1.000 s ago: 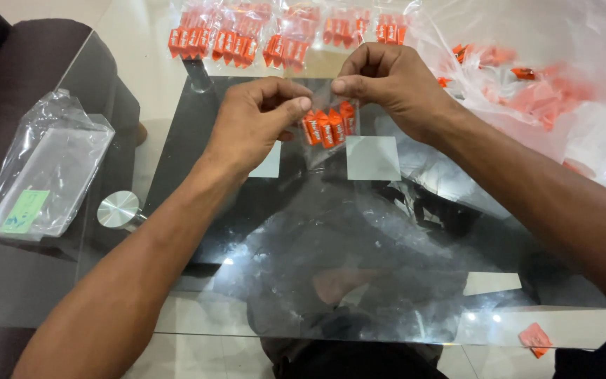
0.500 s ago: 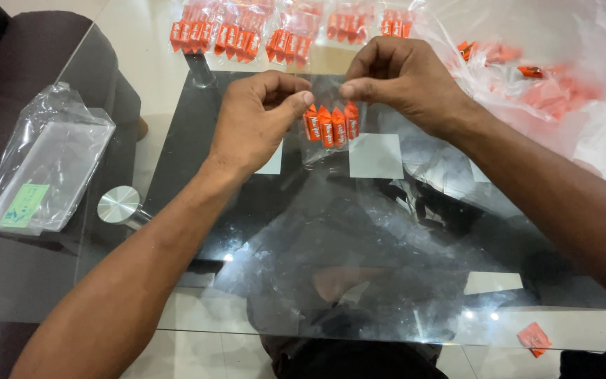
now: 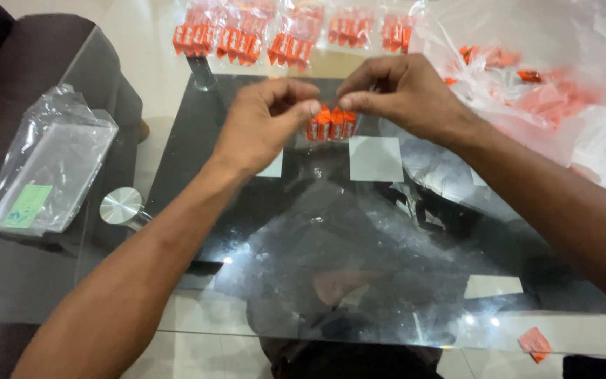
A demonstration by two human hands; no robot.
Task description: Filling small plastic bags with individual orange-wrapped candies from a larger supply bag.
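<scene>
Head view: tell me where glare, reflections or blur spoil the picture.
Head view: the glass table mirrors the room and bright light spots; the big clear bag at upper right glares white; the small pouch of orange sweets, between left hand and right hand, looks slightly soft.

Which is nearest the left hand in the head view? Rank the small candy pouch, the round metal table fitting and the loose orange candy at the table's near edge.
From the left hand:
1. Small candy pouch, pinched at its fingertips, just right.
2. Round metal table fitting, down-left.
3. Loose orange candy, far bottom right.
</scene>
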